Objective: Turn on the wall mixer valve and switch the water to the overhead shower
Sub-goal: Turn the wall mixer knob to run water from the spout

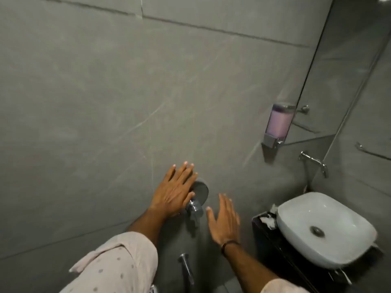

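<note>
A person's left hand [175, 190], fingers spread, rests against the wall mixer valve [197, 196] while the empty, open right hand [224, 218] hovers just beside it; no water visibly flows, so both steps apparently remain.

Pale pink, grey-dotted rolled sleeves [118, 265], and seemingly a dark band [229, 244] on the right wrist.

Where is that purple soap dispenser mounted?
The soap dispenser hangs on the grey wall at the right of the head view, above the white basin, beside the mirror's edge.
</note>
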